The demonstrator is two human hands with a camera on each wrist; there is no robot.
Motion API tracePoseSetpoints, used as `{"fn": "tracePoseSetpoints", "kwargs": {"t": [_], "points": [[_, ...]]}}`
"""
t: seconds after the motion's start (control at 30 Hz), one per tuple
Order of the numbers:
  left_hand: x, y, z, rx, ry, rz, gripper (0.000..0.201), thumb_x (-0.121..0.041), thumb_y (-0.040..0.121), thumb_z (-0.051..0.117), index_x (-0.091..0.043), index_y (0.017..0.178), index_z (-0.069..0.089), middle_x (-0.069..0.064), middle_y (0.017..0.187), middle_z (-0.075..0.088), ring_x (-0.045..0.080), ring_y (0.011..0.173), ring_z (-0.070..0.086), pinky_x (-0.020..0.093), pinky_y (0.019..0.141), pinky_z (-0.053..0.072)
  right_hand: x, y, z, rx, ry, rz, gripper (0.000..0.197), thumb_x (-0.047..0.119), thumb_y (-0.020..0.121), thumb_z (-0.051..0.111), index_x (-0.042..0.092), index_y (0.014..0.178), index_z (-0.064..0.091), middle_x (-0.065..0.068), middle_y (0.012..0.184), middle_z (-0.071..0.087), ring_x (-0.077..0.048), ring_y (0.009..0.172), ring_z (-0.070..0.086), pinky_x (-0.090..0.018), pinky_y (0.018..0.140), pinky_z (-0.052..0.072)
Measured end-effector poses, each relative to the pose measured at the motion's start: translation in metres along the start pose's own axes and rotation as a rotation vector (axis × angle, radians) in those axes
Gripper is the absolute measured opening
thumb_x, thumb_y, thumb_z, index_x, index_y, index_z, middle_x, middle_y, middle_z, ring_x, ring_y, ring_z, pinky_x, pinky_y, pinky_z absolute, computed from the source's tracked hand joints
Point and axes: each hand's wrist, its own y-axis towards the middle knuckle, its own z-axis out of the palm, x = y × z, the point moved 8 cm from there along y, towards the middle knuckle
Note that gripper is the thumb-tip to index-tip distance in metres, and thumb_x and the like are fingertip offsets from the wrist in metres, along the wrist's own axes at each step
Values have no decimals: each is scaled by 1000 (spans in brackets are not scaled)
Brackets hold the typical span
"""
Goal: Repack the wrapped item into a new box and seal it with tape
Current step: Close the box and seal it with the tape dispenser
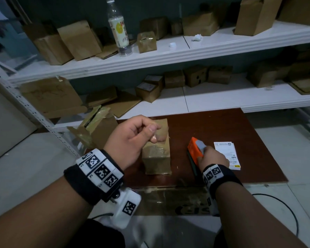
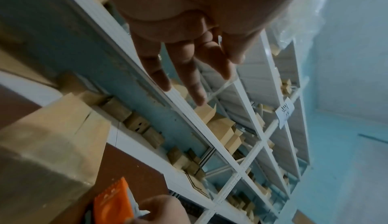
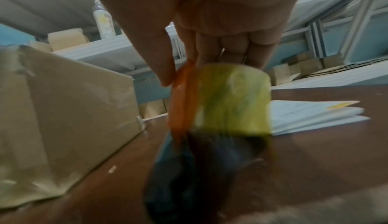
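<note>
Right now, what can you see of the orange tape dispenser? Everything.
The tape dispenser has an orange plastic body with a grey front part and a dark lower edge. The right wrist view, blurred, shows a yellowish tape roll on it. It sits low over the brown board, right of the taped cardboard box and left of the white label sheets. The right hand grips it.

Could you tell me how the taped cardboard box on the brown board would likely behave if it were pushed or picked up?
The box stands on a narrow end, so a high push would probably tip it. Its glossy tape wrap looks slippery. Its flat cardboard sides look stiff enough for one hand.
</note>
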Motion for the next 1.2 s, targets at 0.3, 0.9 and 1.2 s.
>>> {"fn": "tracePoseSetpoints", "kwargs": {"t": [0.3,0.9,1.2], "points": [[44,-9,3,-104,-469,-314,15,-16,95,56,-7,85,62,14,69,58,45,94,71,55,93,55,39,-24,-22,-34,1011,-236,19,42,91,64,25,91,72,3,86,72,-14,79,66,-28,64,51],[84,-16,6,-232,-224,-455,17,-16,100,56,-8,91,68,7,72,71,28,86,75,42,81,57,77,-44,-8,540,1398,-459,11,13,76,77,9,79,67,-12,91,76,-29,86,63,-24,61,52],[127,-30,-8,-153,190,-522,8,-14,94,67,-9,88,64,-1,76,77,16,73,74,40,83,57,67,-37,4,297,959,-389,14,13,75,84,14,80,71,-2,72,72,-14,69,69,-23,63,57]]}}
